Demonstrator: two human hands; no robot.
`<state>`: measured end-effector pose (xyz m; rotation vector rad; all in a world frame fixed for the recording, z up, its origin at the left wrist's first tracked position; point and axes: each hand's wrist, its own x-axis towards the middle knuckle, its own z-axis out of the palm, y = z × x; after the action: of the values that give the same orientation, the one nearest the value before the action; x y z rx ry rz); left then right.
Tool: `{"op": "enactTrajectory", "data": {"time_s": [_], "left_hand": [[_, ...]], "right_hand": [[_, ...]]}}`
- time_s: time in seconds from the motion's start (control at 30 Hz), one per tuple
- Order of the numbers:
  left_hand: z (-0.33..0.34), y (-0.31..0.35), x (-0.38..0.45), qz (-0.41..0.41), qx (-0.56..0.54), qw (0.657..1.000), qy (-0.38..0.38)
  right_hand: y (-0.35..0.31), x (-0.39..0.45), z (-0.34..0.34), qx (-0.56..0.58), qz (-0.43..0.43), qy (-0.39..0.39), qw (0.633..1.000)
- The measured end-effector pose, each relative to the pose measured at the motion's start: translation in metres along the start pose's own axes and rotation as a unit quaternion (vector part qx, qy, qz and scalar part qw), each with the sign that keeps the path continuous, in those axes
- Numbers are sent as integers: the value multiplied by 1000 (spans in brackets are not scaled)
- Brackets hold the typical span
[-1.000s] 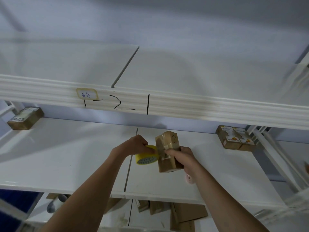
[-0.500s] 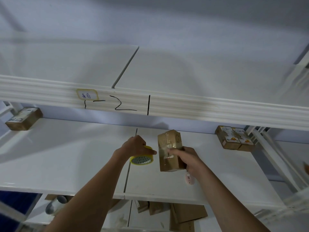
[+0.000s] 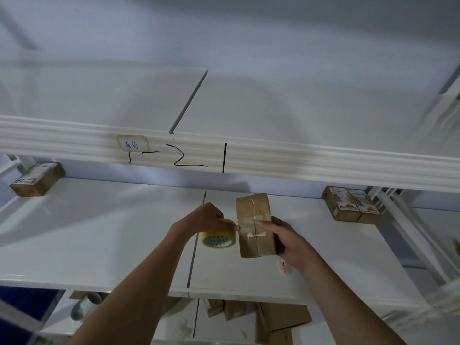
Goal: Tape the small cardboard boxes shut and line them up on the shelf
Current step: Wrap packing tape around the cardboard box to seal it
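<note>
I see left hand point(image 3: 202, 220) gripping tape roll point(image 3: 219, 236), back against the box after a brief gap | right hand point(image 3: 283, 235) holds small box point(image 3: 254, 225) upright over middle shelf point(image 3: 99, 240), near front edge | taping under way, not shelved.

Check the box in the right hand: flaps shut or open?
Shut. The box shows closed flaps under clear tape, gripped by the right hand.

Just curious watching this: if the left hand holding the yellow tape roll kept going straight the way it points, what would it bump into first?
Most likely the cardboard box held by the right hand. The left hand with the tape roll sits right beside its left face; depth is uncertain.
</note>
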<state>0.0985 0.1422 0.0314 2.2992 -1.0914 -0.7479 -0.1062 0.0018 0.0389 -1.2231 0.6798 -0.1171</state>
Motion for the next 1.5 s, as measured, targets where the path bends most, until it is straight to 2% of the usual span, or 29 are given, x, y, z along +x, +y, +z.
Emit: {"op": "enactTrajectory", "data": {"time_s": [0.2,0.4,0.57,0.8,0.93,1.1,1.23,1.5], "left_hand": [[3,3,-1,24,-15,1000,8],[12,0,0,22,20,999,37],[11,1,1,9,26,1000,-5],[10,2,4,13,27,998,-60],[13,4,5,14,51,998,-46],[19,7,9,25,76,997,-14],[25,10,13,32,111,993,-17],[35,16,20,36,166,985,-15]], "right_hand": [[4,0,-1,37,19,-7,999],[19,8,-7,-18,27,28,999],[29,16,-8,-2,13,70,997],[25,18,-10,-26,21,81,996],[25,17,-15,-39,26,82,996],[29,21,-7,-112,52,71,990],[24,26,11,-218,61,61,972],[24,39,12,-264,72,80,959]]}}
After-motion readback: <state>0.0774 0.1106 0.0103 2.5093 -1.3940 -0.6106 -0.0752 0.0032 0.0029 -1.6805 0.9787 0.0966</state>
